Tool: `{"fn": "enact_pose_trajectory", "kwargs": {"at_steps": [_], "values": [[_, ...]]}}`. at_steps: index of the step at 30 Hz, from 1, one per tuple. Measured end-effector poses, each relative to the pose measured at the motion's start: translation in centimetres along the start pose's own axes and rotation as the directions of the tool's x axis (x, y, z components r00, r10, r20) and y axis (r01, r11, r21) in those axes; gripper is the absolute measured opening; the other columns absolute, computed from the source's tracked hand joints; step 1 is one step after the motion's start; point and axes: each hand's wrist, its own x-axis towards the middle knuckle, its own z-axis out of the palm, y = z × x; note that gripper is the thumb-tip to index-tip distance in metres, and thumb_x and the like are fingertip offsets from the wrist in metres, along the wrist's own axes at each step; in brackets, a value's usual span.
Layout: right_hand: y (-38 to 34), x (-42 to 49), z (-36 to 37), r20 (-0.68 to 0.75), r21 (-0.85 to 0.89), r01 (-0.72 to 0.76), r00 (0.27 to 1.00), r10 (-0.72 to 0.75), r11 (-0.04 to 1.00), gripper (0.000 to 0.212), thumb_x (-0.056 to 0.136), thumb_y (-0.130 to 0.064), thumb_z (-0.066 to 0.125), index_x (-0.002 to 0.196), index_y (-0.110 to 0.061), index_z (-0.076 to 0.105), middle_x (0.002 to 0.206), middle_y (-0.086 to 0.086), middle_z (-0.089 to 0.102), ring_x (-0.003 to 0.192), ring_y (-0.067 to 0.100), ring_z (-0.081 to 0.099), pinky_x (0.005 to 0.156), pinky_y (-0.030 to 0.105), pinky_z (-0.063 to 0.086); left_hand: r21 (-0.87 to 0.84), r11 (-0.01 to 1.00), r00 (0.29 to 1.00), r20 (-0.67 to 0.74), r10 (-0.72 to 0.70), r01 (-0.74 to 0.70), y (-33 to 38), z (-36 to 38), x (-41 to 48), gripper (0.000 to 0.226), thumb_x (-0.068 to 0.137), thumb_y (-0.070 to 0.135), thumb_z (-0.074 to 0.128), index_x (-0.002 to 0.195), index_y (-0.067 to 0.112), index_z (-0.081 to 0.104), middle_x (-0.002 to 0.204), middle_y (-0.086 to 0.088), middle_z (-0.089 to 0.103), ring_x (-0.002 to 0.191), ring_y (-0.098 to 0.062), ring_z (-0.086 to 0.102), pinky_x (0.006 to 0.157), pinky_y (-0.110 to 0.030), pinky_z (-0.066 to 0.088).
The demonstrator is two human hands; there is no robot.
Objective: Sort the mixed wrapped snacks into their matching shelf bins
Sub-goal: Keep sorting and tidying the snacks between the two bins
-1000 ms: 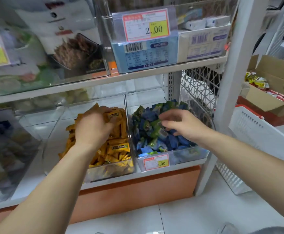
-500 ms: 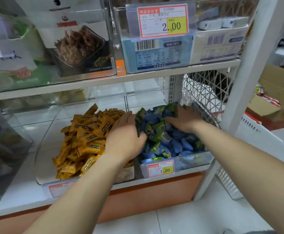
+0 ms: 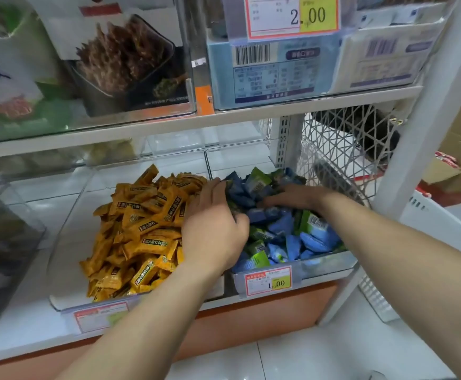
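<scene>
Pressed into blue snacks (image 3: 314,237) in the right bin (image 3: 324,266): left hand (image 3: 213,229), right hand (image 3: 292,197), each grip open, likely hunting strays.

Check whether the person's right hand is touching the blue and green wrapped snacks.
Touching. The head view shows the right hand resting palm down on the blue and green wrapped snacks, with no gap between them.

Left arm: bare, rising from the lower centre of the frame to mid-frame. Left hand (image 3: 213,229): back to camera, fingers straight and together, pointing up. Right arm: bare, entering from the right edge. Right hand (image 3: 298,197): palm down, fingers stretched leftward.
</scene>
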Motion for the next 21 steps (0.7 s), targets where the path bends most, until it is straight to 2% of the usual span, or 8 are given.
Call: {"fn": "enact_pose_trajectory", "kwargs": {"at_steps": [2,5,7,9,12,15,17,21], "values": [[-0.7,-0.2,1.1,-0.053,0.089,0.050,0.998,-0.045,0.995,0.064,0.075,-0.059,0.075,0.131,-0.031,0.060,0.128,-0.009,0.057,0.107,0.010,0.057,0.081,0.020,0.042,-0.002,1.000,1.000,0.005,0.004,-0.004,0.0,0.0,0.0,0.061,0.088,0.032,0.056,0.146,0.016,0.043,0.153,-0.001,0.039,0.134,-0.023,0.041,0.106,-0.041,0.041],[-2.3,-0.8,2.5,-0.202,0.132,0.213,0.962,-0.185,0.968,0.073,0.082,-0.043,0.075,0.147,-0.029,0.045,0.141,-0.006,0.054,0.120,0.013,0.054,0.095,0.025,0.042,-0.012,1.000,1.000,-0.003,0.014,-0.014,0.0,0.0,0.0,0.060,0.088,0.033,0.056,0.144,0.016,0.044,0.151,-0.001,0.041,0.133,-0.023,0.043,0.103,-0.040,0.045],[-3.5,-2.0,2.7,-0.235,0.059,0.312,0.927,-0.291,0.948,0.069,0.086,-0.040,0.070,0.149,-0.033,0.042,0.145,-0.002,0.053,0.123,0.018,0.055,0.097,0.028,0.043,-0.021,1.000,1.000,-0.010,0.021,-0.021,-0.2,-0.2,0.1,0.059,0.088,0.035,0.056,0.143,0.016,0.044,0.149,-0.001,0.044,0.130,-0.023,0.047,0.096,-0.036,0.047],[-4.4,-3.4,2.1,-0.155,-0.070,0.344,0.924,-0.351,0.936,0.060,0.089,-0.048,0.065,0.145,-0.037,0.046,0.145,-0.005,0.053,0.126,0.017,0.053,0.095,0.028,0.043,-0.021,0.999,1.000,-0.013,0.029,-0.029,-0.7,-0.5,0.3,0.056,0.090,0.037,0.056,0.141,0.017,0.045,0.144,-0.002,0.048,0.123,-0.025,0.053,0.087,-0.033,0.046],[-4.3,-6.1,0.4,0.035,-0.205,0.272,0.962,-0.271,0.940,0.050,0.088,-0.063,0.059,0.131,-0.036,0.059,0.131,-0.006,0.061,0.118,0.018,0.057,0.085,0.025,0.046,-0.036,0.998,0.998,0.006,0.055,-0.055,-1.2,-1.0,0.8,0.046,0.091,0.039,0.056,0.133,0.020,0.051,0.137,-0.001,0.053,0.118,-0.025,0.054,0.084,-0.032,0.045],[-2.7,-8.7,-0.4,-0.065,-0.387,0.240,0.956,-0.286,0.890,0.066,0.088,-0.067,0.053,0.136,-0.022,0.057,0.139,0.005,0.058,0.123,0.027,0.055,0.100,0.039,0.047,-0.017,0.997,0.997,0.039,0.070,-0.069,-0.9,-1.4,1.3,0.042,0.091,0.043,0.057,0.127,0.023,0.058,0.134,0.002,0.054,0.121,-0.022,0.050,0.088,-0.032,0.044],[-1.2,-10.7,0.2,-0.166,-0.369,0.238,0.935,-0.315,0.899,0.078,0.084,-0.075,0.041,0.144,-0.026,0.049,0.146,0.005,0.052,0.129,0.027,0.051,0.105,0.042,0.045,0.020,0.996,0.995,0.040,0.086,-0.087,-0.4,-1.9,1.5,0.040,0.091,0.043,0.057,0.125,0.022,0.059,0.129,0.000,0.057,0.119,-0.024,0.049,0.086,-0.034,0.044],[1.0,-12.7,2.7,-0.022,-0.370,0.299,0.944,-0.331,0.879,0.078,0.086,-0.083,0.023,0.148,-0.038,0.039,0.150,-0.002,0.049,0.132,0.025,0.050,0.103,0.042,0.046,0.014,0.994,0.993,0.051,0.108,-0.108,1.8,-2.5,1.7,0.036,0.091,0.039,0.057,0.124,0.025,0.061,0.123,0.000,0.061,0.116,-0.024,0.052,0.081,-0.033,0.046]]}}
